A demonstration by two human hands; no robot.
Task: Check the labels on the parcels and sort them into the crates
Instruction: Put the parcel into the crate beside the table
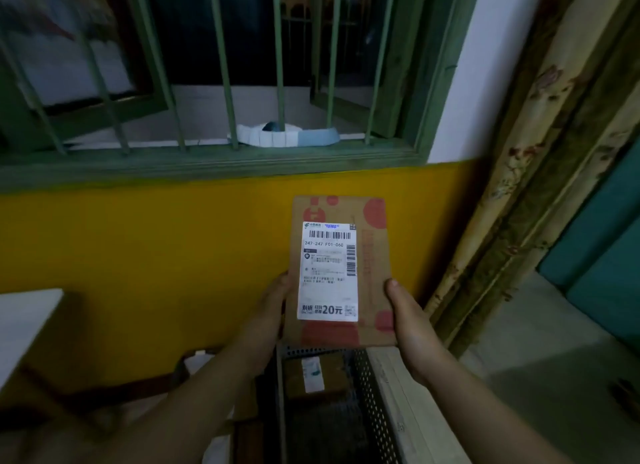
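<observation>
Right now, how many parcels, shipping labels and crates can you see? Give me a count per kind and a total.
Parcels: 2, the held parcel gripped by left hand and right hand, and the parcel in the crate.
Shipping labels: 2, the held parcel's label and the crate parcel's label.
Crates: 1, the perforated crate.
Total: 5.
</observation>
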